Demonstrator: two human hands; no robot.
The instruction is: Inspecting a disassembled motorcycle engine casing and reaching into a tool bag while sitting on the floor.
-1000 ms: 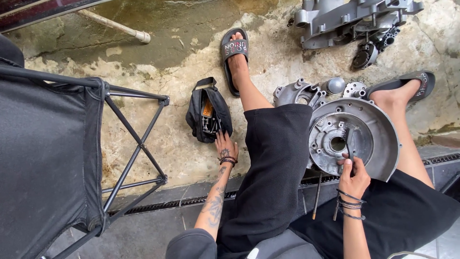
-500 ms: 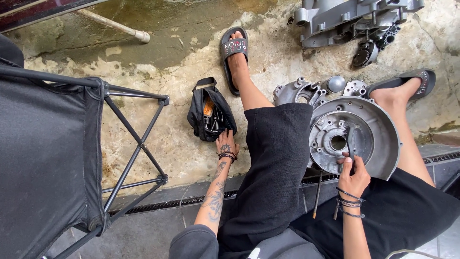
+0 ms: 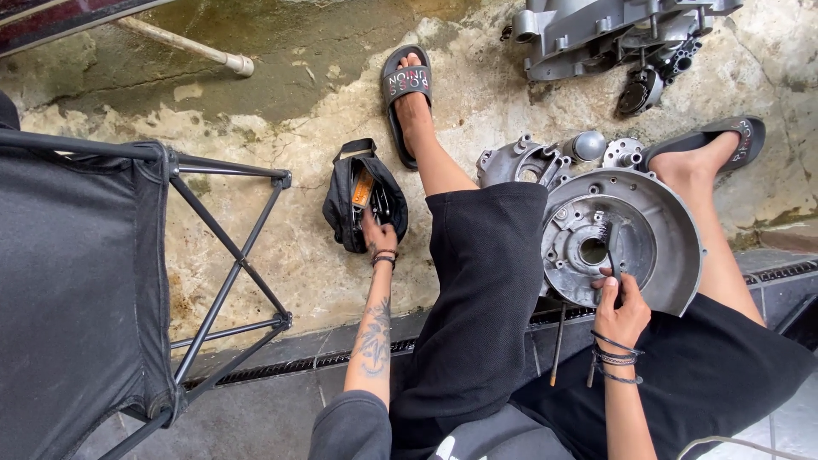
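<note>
My left hand (image 3: 377,237) reaches down into an open black tool pouch (image 3: 358,201) on the stained concrete floor; its fingers are inside among the tools, so what they touch is hidden. My right hand (image 3: 620,308) holds a small dark brush (image 3: 608,243) with its bristles against the inside of a round grey metal engine cover (image 3: 656,230). The cover leans between my legs, against my right shin. I sit in black shorts and black sandals.
More grey engine casing parts lie at the top right (image 3: 596,34) and behind the round cover (image 3: 521,162). A black fabric folding stand (image 3: 77,281) with metal legs is on the left. A white pipe (image 3: 192,47) lies at the top left. A thin rod (image 3: 557,342) rests on the drain grate.
My left hand has moved forward from beside my knee into the tool pouch. My right hand has stayed on the brush at the round cover.
</note>
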